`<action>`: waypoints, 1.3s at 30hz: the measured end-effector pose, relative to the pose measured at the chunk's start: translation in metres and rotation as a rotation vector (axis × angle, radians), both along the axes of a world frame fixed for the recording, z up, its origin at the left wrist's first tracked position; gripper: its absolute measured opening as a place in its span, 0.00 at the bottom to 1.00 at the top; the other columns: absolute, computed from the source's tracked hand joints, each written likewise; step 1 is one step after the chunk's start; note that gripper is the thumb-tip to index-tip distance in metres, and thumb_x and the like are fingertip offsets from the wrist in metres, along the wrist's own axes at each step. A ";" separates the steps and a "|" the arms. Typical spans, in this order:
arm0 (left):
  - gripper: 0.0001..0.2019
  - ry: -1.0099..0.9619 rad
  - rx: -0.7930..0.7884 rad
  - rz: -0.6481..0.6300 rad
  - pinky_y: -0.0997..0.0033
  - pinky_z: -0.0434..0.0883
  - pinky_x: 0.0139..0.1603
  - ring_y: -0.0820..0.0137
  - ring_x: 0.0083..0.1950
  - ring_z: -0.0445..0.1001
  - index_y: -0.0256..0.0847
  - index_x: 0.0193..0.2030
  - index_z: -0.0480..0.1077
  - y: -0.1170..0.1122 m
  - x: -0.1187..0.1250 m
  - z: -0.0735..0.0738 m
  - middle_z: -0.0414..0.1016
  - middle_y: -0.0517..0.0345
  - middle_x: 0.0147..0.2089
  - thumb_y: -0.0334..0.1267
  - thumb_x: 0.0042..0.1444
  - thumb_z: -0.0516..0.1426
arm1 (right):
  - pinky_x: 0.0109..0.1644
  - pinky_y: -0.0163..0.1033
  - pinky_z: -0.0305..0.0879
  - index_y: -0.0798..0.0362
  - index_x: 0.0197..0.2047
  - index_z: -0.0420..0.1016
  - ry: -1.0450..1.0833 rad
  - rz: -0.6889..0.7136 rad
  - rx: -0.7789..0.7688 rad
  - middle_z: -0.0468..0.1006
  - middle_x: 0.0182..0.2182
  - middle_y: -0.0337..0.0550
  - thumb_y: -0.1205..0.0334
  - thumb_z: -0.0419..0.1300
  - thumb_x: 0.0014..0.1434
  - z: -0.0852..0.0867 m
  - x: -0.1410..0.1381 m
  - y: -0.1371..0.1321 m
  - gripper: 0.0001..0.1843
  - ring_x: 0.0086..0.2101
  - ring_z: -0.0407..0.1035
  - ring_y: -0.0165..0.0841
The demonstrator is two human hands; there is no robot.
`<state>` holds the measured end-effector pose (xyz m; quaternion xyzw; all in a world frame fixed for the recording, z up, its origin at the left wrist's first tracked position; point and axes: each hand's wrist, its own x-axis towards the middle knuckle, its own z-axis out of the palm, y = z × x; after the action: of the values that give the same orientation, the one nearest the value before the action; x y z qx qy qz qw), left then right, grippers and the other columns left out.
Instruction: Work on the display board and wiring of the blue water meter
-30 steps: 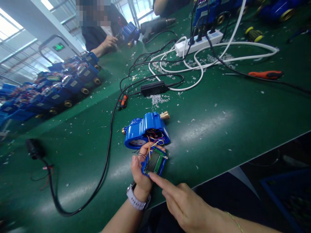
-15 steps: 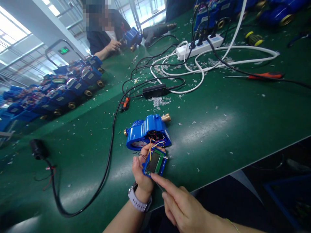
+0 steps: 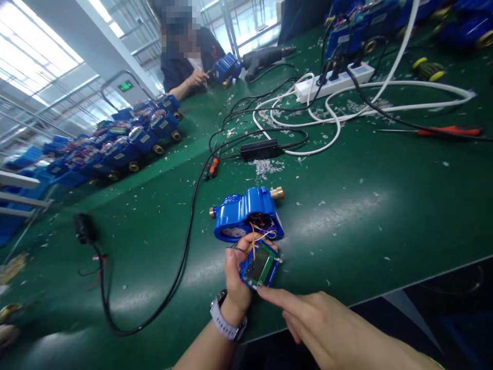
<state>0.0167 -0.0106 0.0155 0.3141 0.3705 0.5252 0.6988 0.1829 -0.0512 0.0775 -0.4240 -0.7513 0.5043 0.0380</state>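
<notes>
Since half a second ago, the view has swung so that the bench and everything on it sit further right, and the right hand has eased slightly down the display board. Its index finger now points at the board's lower edge, the tip touching or just beside it, while the other fingers curl underneath; whether they hold anything cannot be told. The left hand, with a watch at its wrist, cradles the board from behind, its fingers partly closed around the blue frame and its thumb raised. The board lies just in front of the blue meter housing, thin coloured wires running between them. Beyond the housing lie an orange-handled tool and a black adapter
</notes>
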 end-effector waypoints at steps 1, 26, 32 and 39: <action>0.29 -0.008 0.001 -0.022 0.60 0.74 0.44 0.59 0.42 0.78 0.36 0.46 0.71 0.000 0.000 -0.001 0.80 0.46 0.39 0.63 0.55 0.53 | 0.39 0.38 0.69 0.49 0.67 0.60 -0.031 0.031 -0.019 0.80 0.42 0.48 0.78 0.50 0.57 0.001 -0.001 0.002 0.35 0.36 0.77 0.40; 0.31 -0.041 -0.021 -0.121 0.65 0.75 0.37 0.62 0.37 0.77 0.36 0.44 0.69 0.000 -0.001 -0.001 0.79 0.48 0.36 0.66 0.54 0.52 | 0.20 0.39 0.31 0.53 0.62 0.66 -0.326 0.233 0.650 0.78 0.25 0.38 0.80 0.56 0.36 -0.003 -0.009 0.005 0.46 0.16 0.70 0.37; 0.30 -0.022 0.015 -0.085 0.67 0.74 0.37 0.63 0.37 0.77 0.37 0.45 0.69 -0.005 0.001 -0.004 0.79 0.49 0.35 0.66 0.55 0.51 | 0.21 0.39 0.33 0.54 0.64 0.64 -0.317 0.211 0.574 0.79 0.26 0.41 0.80 0.56 0.39 0.001 -0.016 0.003 0.45 0.19 0.72 0.38; 0.29 -0.068 -0.045 -0.068 0.63 0.75 0.37 0.61 0.36 0.77 0.36 0.42 0.70 0.001 0.000 0.002 0.79 0.49 0.33 0.64 0.53 0.54 | 0.23 0.37 0.54 0.54 0.68 0.56 -0.304 0.144 0.297 0.81 0.32 0.43 0.82 0.56 0.45 -0.011 -0.024 -0.001 0.46 0.28 0.77 0.42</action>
<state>0.0167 -0.0095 0.0173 0.2924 0.3474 0.5031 0.7354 0.1587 -0.0518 0.0666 -0.4301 -0.8427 0.3199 -0.0500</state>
